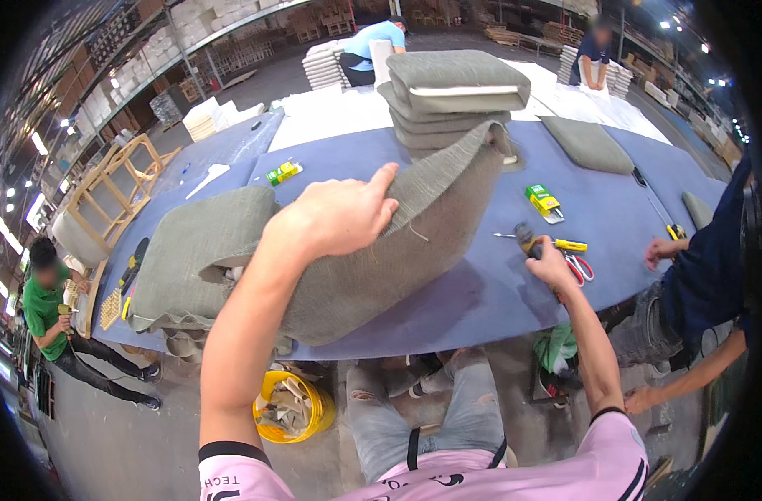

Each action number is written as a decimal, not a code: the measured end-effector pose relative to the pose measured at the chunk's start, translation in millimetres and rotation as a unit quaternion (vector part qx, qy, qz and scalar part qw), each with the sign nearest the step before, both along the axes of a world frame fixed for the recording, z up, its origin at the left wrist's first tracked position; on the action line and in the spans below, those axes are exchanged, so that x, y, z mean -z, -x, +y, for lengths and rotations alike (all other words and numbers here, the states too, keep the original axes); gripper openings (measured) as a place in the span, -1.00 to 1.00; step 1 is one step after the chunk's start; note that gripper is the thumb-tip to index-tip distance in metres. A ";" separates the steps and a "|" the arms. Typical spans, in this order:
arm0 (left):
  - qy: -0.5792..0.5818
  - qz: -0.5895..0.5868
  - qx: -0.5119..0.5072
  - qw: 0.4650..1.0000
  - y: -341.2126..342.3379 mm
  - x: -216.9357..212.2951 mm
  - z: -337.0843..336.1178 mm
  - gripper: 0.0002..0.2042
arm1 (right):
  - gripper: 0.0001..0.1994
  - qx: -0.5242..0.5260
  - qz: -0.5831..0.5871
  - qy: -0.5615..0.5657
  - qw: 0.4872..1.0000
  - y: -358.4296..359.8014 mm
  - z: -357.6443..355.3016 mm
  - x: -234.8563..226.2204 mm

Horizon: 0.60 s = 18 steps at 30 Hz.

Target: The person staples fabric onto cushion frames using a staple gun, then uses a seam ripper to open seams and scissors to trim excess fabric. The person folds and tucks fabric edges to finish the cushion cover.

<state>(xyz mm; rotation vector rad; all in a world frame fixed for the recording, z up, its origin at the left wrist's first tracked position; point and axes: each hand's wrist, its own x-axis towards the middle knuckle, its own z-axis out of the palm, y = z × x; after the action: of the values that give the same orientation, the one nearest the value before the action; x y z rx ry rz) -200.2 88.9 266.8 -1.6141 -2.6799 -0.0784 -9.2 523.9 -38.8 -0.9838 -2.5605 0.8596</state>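
My left hand (339, 215) grips the upper edge of a grey woven cushion cover (373, 275), index finger stretched along the cloth. The cover is bent upward to the right, its inner side toward me and a loose thread hanging from it. My right hand (551, 269) is closed around a dark hand tool (527, 239) whose exact kind I cannot make out. Beside that tool lie a yellow-handled screwdriver (573, 245) and red-handled scissors (580, 269). A grey cushion (201, 238) lies to the left, partly behind my forearm.
Stacked grey cushions (456, 83) stand at the back of the blue table (448, 313). Green-yellow boxes (544, 203) lie on it. Below is a yellow bucket (322, 409) of scraps. A co-worker (707, 275) stands close on the right; another, in green (43, 301), is at left.
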 end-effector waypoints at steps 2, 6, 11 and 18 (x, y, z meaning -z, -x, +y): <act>-0.002 0.004 -0.004 1.000 -1.7 0.3 -8.7 -0.38 | -0.50 -0.025 0.196 0.230 0.953 -4.7 -67.6 -74.0; 0.010 -0.007 -0.012 1.000 -8.0 -3.8 -12.0 -0.37 | -0.60 -0.144 0.476 0.409 0.765 -31.7 -229.5 -158.5; 0.006 0.005 -0.006 1.000 -19.7 -8.4 -9.7 -0.36 | -0.71 -0.192 0.403 0.301 0.843 -17.2 -311.7 -172.6; 0.001 0.012 -0.008 1.000 -24.9 -1.1 -7.3 -0.34 | -0.86 -0.170 0.450 0.018 0.876 22.3 -320.5 -141.3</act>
<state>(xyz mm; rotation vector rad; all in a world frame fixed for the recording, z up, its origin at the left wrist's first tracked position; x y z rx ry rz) -175.2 81.5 267.9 -1.5842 -2.6755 -0.0573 -31.5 203.4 102.5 -0.0391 -1.8883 1.1122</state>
